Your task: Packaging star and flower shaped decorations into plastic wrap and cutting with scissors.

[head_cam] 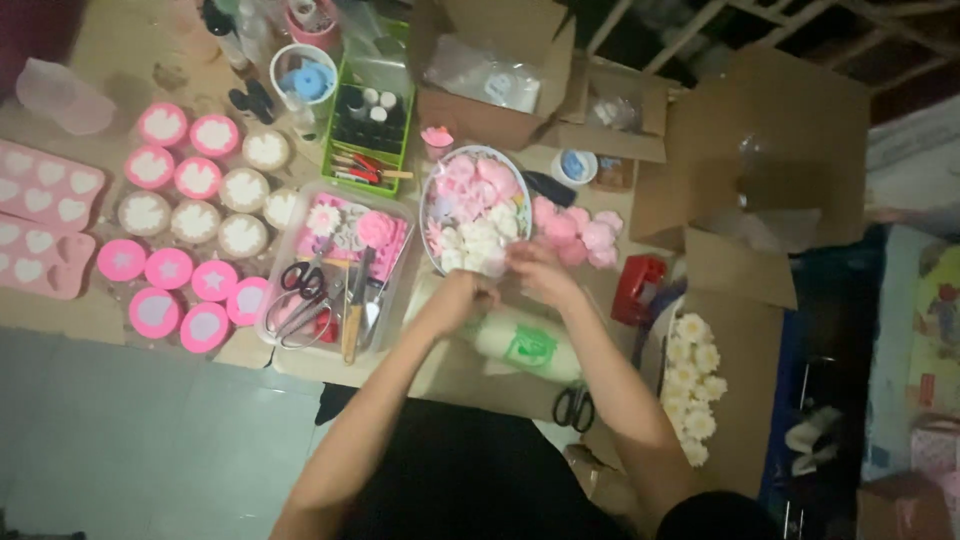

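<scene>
My worktop (pixel 90 330) is crowded; the bowl (pixel 432 190) of pink and white flowers sits just beyond my hands; left hand (pixel 468 296) and right hand (pixel 538 272) pinch something small, unclear what; a nudge could tip the bowl.

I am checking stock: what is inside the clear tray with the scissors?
Tray: scissors, a wooden-handled tool, pink and white flower shapes. Whatever lies beneath them is covered.

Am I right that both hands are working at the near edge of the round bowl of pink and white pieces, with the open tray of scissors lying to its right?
Not quite: in the head view the tray of scissors lies to the left of the round bowl, not its right. The left hand and right hand are indeed at the bowl's near edge.
</scene>
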